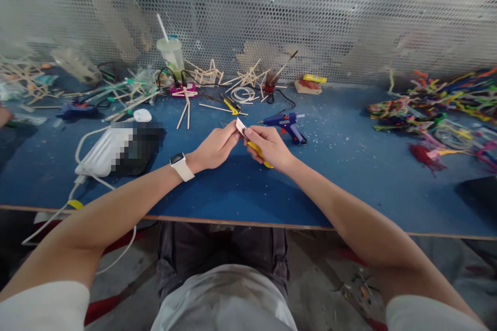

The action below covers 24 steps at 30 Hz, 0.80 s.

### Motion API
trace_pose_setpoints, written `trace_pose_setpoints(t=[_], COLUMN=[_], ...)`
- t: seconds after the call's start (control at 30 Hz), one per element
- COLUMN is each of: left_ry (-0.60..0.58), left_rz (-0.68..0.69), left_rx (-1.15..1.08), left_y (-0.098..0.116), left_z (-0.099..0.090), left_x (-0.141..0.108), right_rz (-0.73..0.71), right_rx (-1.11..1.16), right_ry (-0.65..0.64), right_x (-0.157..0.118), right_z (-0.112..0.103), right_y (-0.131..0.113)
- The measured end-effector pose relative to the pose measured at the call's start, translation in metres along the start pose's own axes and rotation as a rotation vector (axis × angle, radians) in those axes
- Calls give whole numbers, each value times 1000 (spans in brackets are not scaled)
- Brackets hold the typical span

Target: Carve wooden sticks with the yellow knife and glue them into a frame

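My right hand is wrapped round the yellow handle of a utility knife, whose wide blade points up and to the left. The fingers of my left hand are pinched together right at the blade's tip. Whatever they hold is too small or too hidden to make out. Just right of my hands a blue hot glue gun lies on its side. Beyond my fingers, a second yellow cutter rests beside a thin wooden stick.
Blue table backed by a perforated metal panel. Along the back stand a drink cup, a pink power strip and stick frames. A white power bank with cables lies left; colourful yarn bundles lie right.
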State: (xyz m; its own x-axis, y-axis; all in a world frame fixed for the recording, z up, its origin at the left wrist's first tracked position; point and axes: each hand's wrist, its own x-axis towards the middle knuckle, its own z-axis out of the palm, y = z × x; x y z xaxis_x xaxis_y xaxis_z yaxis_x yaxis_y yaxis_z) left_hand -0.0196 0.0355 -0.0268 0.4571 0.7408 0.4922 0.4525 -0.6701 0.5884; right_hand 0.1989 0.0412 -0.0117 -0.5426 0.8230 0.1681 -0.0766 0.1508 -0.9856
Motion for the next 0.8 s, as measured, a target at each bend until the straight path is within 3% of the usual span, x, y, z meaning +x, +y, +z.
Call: trace_pose_setpoints(t=[0.4, 0.8], left_ry=[-31, -104], left_rz=[-56, 32], left_rx=[-84, 34], left_y=[2, -1], left_z=[0, -5], left_x=[3, 3], right_rz=[25, 37], right_rx=[-26, 18], right_ry=[-31, -28], right_x=[1, 0], right_z=[-3, 0], right_y=[4, 1])
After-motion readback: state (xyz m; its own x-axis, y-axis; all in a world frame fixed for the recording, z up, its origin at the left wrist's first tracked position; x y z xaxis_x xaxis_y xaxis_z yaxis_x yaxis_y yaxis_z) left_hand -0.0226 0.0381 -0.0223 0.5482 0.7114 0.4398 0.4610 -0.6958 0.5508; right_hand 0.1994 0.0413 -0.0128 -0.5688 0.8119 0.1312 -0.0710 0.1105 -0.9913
